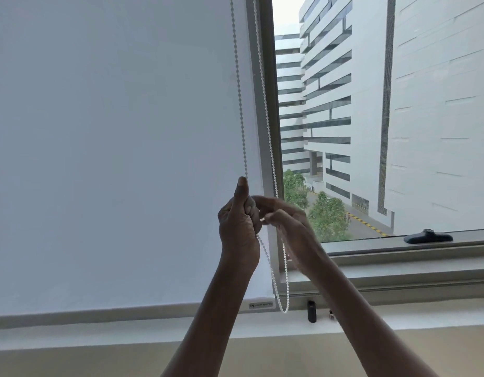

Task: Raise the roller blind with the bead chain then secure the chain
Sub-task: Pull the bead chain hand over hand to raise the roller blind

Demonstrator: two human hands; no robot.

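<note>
A white roller blind (113,159) covers the left window, its bottom bar (260,304) low near the sill. A white bead chain (239,91) hangs in a loop along the blind's right edge, two strands coming down from the top and the loop's bottom (285,310) dangling near the sill. My left hand (239,221) is closed in a fist around the left strand, thumb pointing up. My right hand (287,221) is just beside it, fingers pinched on the right strand of the chain. Both hands touch each other.
The grey window frame (269,118) runs vertically behind the chain. The uncovered right pane shows buildings and trees outside. A black window handle (427,236) lies on the lower frame. A small black object (311,311) stands on the sill (398,317) below the chain loop.
</note>
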